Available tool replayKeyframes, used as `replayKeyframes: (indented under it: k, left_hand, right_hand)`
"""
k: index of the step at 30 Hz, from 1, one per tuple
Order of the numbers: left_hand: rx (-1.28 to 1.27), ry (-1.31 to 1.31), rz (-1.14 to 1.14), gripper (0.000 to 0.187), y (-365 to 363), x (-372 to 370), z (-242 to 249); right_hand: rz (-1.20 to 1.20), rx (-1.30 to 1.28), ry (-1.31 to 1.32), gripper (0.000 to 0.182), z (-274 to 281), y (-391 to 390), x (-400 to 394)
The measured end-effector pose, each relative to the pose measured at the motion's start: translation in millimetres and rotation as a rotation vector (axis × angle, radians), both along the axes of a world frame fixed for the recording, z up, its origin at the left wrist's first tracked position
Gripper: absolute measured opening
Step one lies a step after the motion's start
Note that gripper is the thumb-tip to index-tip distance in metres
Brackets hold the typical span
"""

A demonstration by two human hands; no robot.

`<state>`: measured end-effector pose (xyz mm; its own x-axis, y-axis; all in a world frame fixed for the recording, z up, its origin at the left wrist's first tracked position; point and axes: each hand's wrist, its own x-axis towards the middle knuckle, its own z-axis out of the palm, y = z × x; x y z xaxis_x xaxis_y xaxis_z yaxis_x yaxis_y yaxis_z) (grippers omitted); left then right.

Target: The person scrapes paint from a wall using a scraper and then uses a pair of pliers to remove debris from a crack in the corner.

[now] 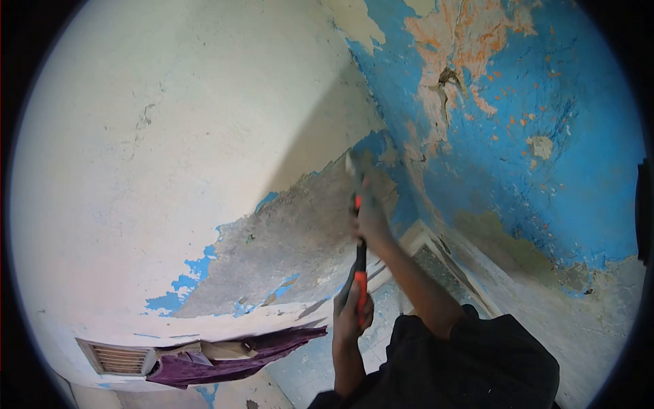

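Observation:
Both my hands are wrapped round the black-and-red handle of a long tool (361,262). My right hand (371,217) grips it higher up, close below its head, and is smeared by motion. Lower down, my left hand (353,310) closes round the red part near the handle's end. The tool's pale head is blurred, so I cannot tell its kind. It overlaps the upper edge of a bare grey patch (293,232) on the wall, near the corner. Cream paint (204,123) surrounds the patch, with ragged blue paint (373,144) along its edge.
To the right, a blue wall (579,177) shows flaking paint, orange-marked bare areas and a dark hole (447,76). A slatted vent (117,358) sits low at the left, beside a purple cloth (238,361). Pale floor (317,375) shows below my hands.

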<state>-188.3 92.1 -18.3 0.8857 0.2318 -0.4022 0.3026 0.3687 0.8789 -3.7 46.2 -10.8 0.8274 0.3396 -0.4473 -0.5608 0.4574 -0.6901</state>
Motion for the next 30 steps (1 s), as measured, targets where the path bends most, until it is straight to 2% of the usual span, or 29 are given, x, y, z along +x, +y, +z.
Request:
replayKeyframes:
  k: [1, 3, 6, 9, 12, 16, 18, 21, 24, 26, 27, 30]
  left_hand:
    - [0.014, -0.042, -0.02, 0.039, -11, 11, 12]
    - [0.005, -0.03, 0.003, 0.039, -15, 9, 4]
    - [-0.062, 0.001, 0.067, 0.038, -8, -20, -9]
    - [-0.099, 0.036, 0.135, 0.04, 0, -46, -3]
    - [-0.041, 0.035, 0.038, 0.046, 5, -16, 11]
    - [0.032, -0.009, -0.007, 0.047, -10, 18, 39]
    - [0.024, 0.021, 0.031, 0.048, -4, -1, 24]
    - [0.012, 0.03, 0.098, 0.047, -1, -32, 18]
    - [0.046, 0.038, 0.085, 0.044, 4, -28, 40]
    - [0.09, 0.048, 0.019, 0.039, 2, 0, 51]
    - [0.032, 0.046, -0.033, 0.038, -5, 20, 56]
    - [0.032, 0.019, 0.023, 0.036, -6, 16, 59]
  right_hand:
    - [0.01, 0.005, 0.006, 0.066, 7, -8, 7]
    - [0.014, 0.033, 0.009, 0.067, 16, -17, 16]
    - [0.083, -0.019, 0.023, 0.067, -4, 1, -10]
    - [0.232, 0.141, 0.007, 0.068, -8, 18, -40]
    - [0.047, 0.002, 0.034, 0.068, 10, 13, -17]
    - [0.013, 0.102, -0.017, 0.068, 29, -14, 19]
    - [0.006, 0.058, 0.035, 0.067, 20, -3, 9]
    - [0.166, 0.111, 0.057, 0.066, -5, 19, -23]
    - [0.127, 0.158, 0.093, 0.066, 8, 18, -29]
    - [0.01, 0.111, 0.094, 0.067, 27, -4, 11]
    - [-0.046, 0.081, 0.089, 0.067, 32, -13, 25]
    - [-0.023, 0.118, 0.03, 0.07, 30, -12, 21]
